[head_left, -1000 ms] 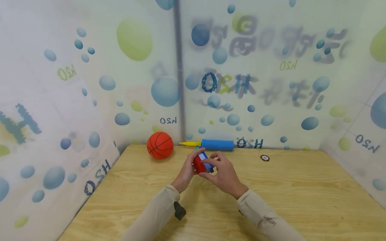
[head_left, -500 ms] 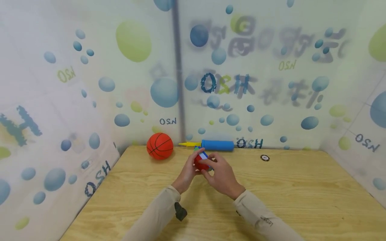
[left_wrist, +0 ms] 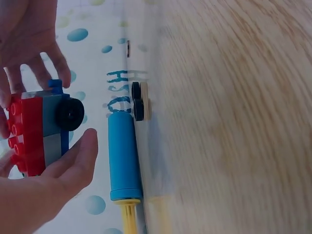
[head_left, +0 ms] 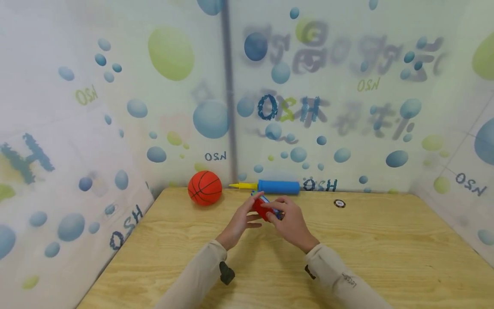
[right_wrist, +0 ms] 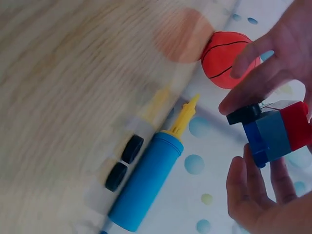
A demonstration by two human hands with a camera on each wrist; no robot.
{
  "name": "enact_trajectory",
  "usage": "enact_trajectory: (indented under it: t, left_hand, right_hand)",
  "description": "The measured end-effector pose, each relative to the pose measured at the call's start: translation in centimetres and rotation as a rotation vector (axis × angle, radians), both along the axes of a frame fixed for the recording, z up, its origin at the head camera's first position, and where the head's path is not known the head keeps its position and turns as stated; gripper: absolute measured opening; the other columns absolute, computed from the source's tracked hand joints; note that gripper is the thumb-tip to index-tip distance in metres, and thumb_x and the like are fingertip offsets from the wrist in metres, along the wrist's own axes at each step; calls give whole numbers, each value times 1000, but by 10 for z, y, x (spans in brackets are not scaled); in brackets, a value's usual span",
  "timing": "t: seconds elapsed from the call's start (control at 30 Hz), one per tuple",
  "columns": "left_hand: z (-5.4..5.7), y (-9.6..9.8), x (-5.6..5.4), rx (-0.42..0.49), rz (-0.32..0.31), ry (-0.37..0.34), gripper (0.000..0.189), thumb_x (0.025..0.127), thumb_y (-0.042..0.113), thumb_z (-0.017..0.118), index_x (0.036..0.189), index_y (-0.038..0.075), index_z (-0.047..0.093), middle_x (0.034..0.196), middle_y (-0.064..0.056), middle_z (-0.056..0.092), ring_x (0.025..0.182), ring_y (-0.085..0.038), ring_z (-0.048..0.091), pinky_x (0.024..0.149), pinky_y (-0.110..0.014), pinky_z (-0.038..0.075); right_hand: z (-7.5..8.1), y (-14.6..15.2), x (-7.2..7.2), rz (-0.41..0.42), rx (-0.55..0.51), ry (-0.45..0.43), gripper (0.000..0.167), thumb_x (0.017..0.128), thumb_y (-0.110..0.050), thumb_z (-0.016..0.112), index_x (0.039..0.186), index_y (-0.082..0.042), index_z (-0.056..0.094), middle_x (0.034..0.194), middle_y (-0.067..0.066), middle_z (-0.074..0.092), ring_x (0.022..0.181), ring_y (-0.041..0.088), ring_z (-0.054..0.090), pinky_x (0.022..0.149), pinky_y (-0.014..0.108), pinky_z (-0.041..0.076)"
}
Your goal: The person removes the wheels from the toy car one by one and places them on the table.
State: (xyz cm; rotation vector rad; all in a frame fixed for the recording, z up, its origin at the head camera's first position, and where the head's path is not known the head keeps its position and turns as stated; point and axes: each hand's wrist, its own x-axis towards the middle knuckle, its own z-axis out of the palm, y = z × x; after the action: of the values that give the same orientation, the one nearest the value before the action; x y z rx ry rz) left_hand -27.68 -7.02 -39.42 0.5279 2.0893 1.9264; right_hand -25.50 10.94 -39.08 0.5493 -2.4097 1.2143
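Raised in front of me is a small building-block toy car [head_left: 261, 209], held between both hands. It has red studded blocks, a grey-blue layer, a blue base and a black wheel [left_wrist: 69, 114]. My left hand [head_left: 240, 222] grips its left end, a finger along the top edge and other fingers spread below. From the right, my right hand [head_left: 291, 223] pinches the car between thumb and forefinger. In the right wrist view, a left finger lies against the wheel [right_wrist: 244, 114], while the right fingers [right_wrist: 259, 180] reach under the blue base.
An orange basketball [head_left: 205, 188] sits at the back left of the wooden table [head_left: 366, 257]. A blue hand pump [head_left: 278, 187] with a yellow nozzle lies along the back wall. Two black wheel-like discs [right_wrist: 124, 163] stand beside it. Right of them lies a round chip [head_left: 339, 203].
The toy car has shifted slightly right and turned in the hands. My left hand's lower fingers have spread away from it, and the right hand has moved a little right.
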Motion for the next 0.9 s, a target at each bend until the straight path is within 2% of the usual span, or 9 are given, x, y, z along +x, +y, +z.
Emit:
enact_trajectory:
  t: [0.2,0.3,0.37,0.43,0.5,0.6,0.7,0.77,0.9]
  left_hand:
    - [-3,-2,3,-155,1,97,49,108,24,39,157,29,33,141,-24,51,124,-43,61,97,-50,55]
    - [-3,-2,5,-297,66,253,49,103,13,48,150,28,46,119,-23,56,107,-38,63,84,-39,55]
    - [-1,-1,6,-367,127,370,47,100,11,53,144,28,55,112,-18,55,101,-30,56,77,-33,47]
    - [0,0,7,-426,183,489,44,98,11,57,138,27,61,112,-13,52,103,-25,48,77,-33,40]
    - [3,0,8,-441,197,576,40,97,11,60,133,25,65,119,-15,52,111,-27,45,84,-39,41]
    - [6,-1,8,-462,154,666,36,97,13,62,130,24,68,131,-16,54,125,-31,43,99,-52,40]
    - [7,-4,8,-488,79,712,36,97,14,63,131,24,67,135,-15,55,129,-35,43,104,-62,35]
    - [7,-5,7,-510,30,720,37,98,16,62,133,27,65,133,-12,58,128,-32,45,104,-61,34]
    - [11,-7,6,-498,-62,671,40,99,18,62,138,29,61,129,-5,62,116,-22,54,98,-44,44]
  right_hand:
    - [2,18,-6,84,-269,-359,28,98,-14,63,125,-14,71,117,14,64,90,20,71,83,39,60]
    - [3,26,-9,105,-366,-497,32,101,-19,58,131,-11,66,124,17,64,95,19,70,91,44,59]
    - [4,31,-9,123,-405,-563,36,102,-22,56,135,-9,63,130,19,64,96,21,71,94,47,58]
    - [5,35,-9,149,-422,-611,40,103,-25,54,139,-8,59,135,19,63,94,22,70,95,47,57]
    - [6,38,-8,182,-439,-658,43,103,-29,54,141,-8,57,135,19,63,91,21,69,94,46,57]
    - [7,43,-8,247,-459,-720,46,104,-32,52,144,-9,53,133,14,64,89,18,67,97,47,56]
    - [5,46,-9,327,-501,-771,48,104,-33,52,146,-8,51,129,6,65,88,16,69,101,51,53]
    - [3,49,-11,389,-517,-798,51,104,-35,52,147,-8,49,127,1,65,88,15,70,103,52,52]
    - [0,53,-15,470,-537,-855,51,104,-38,51,146,-10,49,121,-2,64,92,18,69,103,51,51]
